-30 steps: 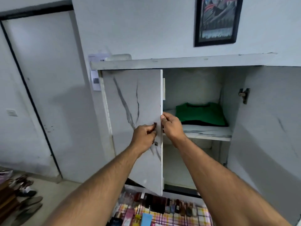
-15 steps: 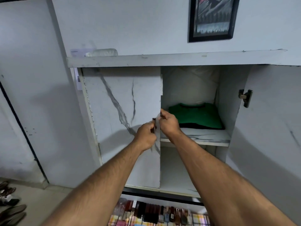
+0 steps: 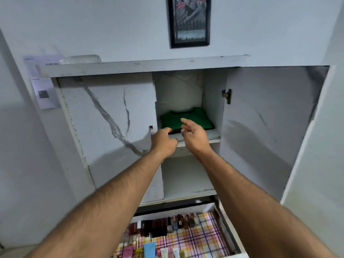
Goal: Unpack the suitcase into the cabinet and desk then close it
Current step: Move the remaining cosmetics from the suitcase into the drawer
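Head view, close, facing cabinet (image 3: 214, 86)

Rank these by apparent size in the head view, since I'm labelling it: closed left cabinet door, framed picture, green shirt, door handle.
1. closed left cabinet door
2. framed picture
3. green shirt, partly hidden by the hands
4. door handle

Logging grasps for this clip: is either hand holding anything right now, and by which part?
Nothing is held. The left hand hangs loosely curled just right of the left door's handle, off it. The right hand is open before the green shirt.
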